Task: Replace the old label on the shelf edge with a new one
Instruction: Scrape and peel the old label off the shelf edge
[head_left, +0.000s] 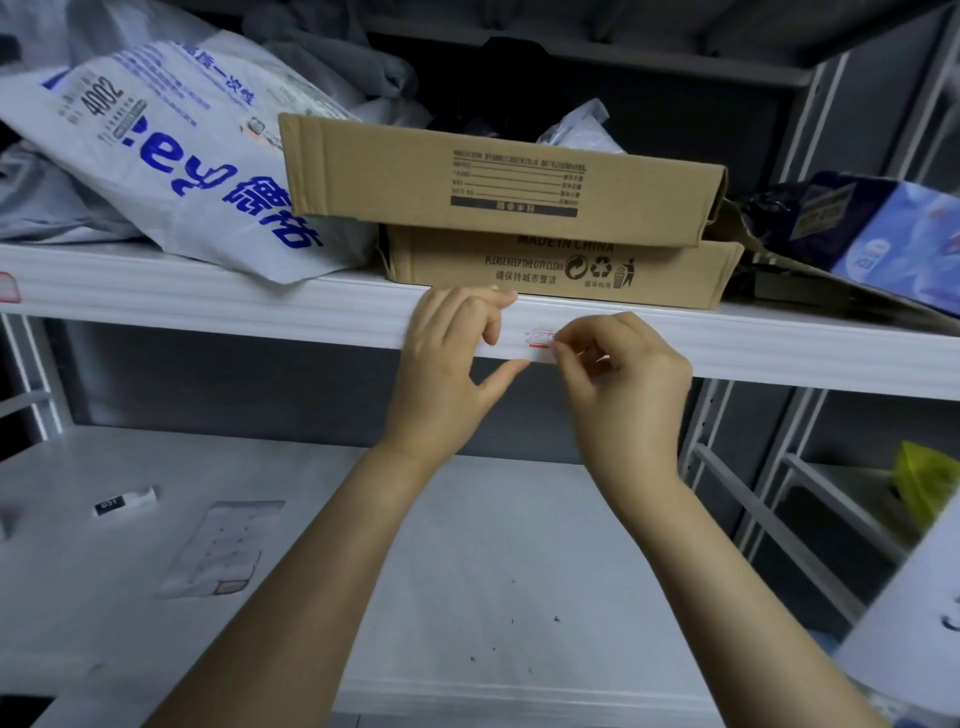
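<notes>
Small white paper label with red print (539, 339) stuck on the front of the white ribbed metal shelf edge (260, 296), between the two hands. Left hand (447, 358) braced against the shelf edge — index finger along the upper lip, thumb under the lower lip, fingers (488, 332) curled just left of the label, gripping nothing. Right hand (623, 374) at the label's right end, thumb and index fingertips pinched together on that end. Above, on the shelf: two flat brown cardboard boxes (498, 182) stacked directly over the label, a white plastic courier bag with blue lettering (171, 156) to the left, a blue printed carton (883, 234) to the right. On the lower shelf (467, 571) — a translucent backing sheet (218, 545) and a small white-and-black cartridge (124, 501) at left.
</notes>
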